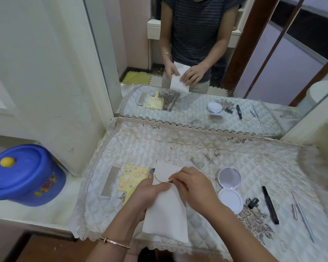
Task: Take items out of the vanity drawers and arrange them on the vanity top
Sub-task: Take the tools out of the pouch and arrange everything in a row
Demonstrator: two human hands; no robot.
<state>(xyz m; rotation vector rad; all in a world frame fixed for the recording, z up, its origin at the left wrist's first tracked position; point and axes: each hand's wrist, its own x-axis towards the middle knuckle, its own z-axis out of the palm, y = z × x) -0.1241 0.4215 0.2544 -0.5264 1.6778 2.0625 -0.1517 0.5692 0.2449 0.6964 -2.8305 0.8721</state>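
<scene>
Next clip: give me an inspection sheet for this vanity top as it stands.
Surface: quilted lace-edged cover on vanity top.
Job's things: comb, yellow card, open compact, black pen-like stick, black cap, silver sticks.
Clutter: nothing seen.
Grippers: left hand and right hand both hold white pouch.
Cables: nothing seen.
Surroundings: mirror behind; blue lidded bin at left.

on the cloth (206, 148), a comb (110, 180) lies far left with a card (133, 178) just to its right; an open compact (229, 188) sits right of centre, a pen (270, 204) and tweezers (303, 217) farther right, the mirror (216, 63) behind.
</scene>
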